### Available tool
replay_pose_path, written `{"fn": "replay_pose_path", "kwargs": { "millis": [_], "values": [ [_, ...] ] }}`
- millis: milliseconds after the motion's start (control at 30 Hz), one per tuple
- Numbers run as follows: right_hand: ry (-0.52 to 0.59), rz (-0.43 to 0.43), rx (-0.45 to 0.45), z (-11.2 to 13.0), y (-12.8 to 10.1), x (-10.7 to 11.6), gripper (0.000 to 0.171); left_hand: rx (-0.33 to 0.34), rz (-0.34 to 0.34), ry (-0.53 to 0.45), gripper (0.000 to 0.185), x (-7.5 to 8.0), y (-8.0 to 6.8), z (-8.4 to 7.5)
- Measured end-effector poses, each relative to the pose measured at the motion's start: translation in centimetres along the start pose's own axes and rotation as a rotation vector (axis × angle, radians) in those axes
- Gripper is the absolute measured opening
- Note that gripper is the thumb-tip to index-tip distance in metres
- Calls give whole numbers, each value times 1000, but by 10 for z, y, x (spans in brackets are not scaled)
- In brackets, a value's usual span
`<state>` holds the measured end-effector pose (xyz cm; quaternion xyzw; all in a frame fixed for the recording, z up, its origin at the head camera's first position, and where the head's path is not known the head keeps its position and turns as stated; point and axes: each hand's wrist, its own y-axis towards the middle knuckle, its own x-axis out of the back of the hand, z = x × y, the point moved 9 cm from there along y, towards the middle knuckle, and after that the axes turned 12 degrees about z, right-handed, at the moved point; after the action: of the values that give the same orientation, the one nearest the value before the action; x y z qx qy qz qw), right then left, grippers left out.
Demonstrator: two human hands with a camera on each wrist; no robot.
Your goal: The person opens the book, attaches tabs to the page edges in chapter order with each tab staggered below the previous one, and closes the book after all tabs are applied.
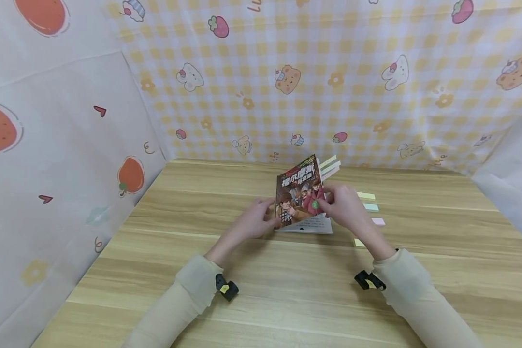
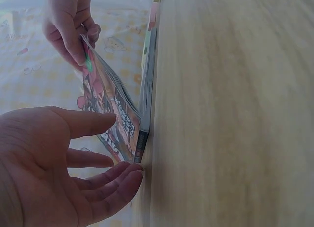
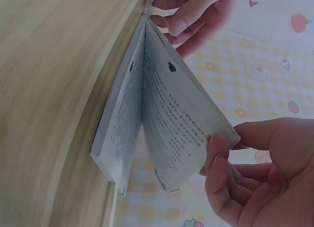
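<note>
A paperback book (image 1: 297,195) with a dark illustrated cover lies on the table, its front part lifted at an angle. My right hand (image 1: 344,205) pinches the lifted cover and pages at their free edge. Between the two halves, printed pages (image 3: 171,109) show in the right wrist view. At the spine, my left hand (image 1: 255,220) has its fingers loosely extended, the fingertips by the spine's end (image 2: 141,146); whether they touch it I cannot tell. Several pale sticky tabs (image 1: 329,166) stick out past the book's far right edge.
Several coloured sticky strips lie on the wooden table (image 1: 200,203) right of the book: a yellow strip (image 1: 366,196), a green strip (image 1: 371,208), a pink strip (image 1: 378,221) and another yellow strip (image 1: 358,242) by the right forearm. A checked cloth (image 1: 252,116) hangs behind the table.
</note>
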<state>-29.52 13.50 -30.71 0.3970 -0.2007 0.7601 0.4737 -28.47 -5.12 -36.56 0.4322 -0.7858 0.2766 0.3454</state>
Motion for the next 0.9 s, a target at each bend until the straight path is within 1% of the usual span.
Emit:
{"fn": "replay_pose_path", "kwargs": {
  "millis": [100, 200, 300, 400, 467, 600, 667, 900],
  "values": [
    [-28, 15, -25, -1, 0, -1, 9, -6, 12, 9, 66, -2, 1, 0],
    [-65, 23, -43, -1, -1, -2, 7, -28, 36, 20, 60, -5, 3, -1],
    [-106, 20, -52, -2, -3, -2, 11, -66, 57, 30, 45, -9, 4, -3],
    [-140, 32, -73, -5, -3, -3, 15, -89, 86, 46, 25, -12, 5, -5],
    [-154, 51, -94, -8, -3, -5, 17, -95, 105, 54, 19, -14, 6, -5],
    [-168, 101, -144, -14, -2, -11, 21, -86, 130, 65, 17, -16, 5, -6],
    [-174, 122, -163, -16, -2, -13, 23, -83, 128, 70, 16, -16, 5, -6],
    [-203, 161, -202, -22, -1, -20, 30, -93, 133, 93, 21, -17, 5, -7]
  ]
}}
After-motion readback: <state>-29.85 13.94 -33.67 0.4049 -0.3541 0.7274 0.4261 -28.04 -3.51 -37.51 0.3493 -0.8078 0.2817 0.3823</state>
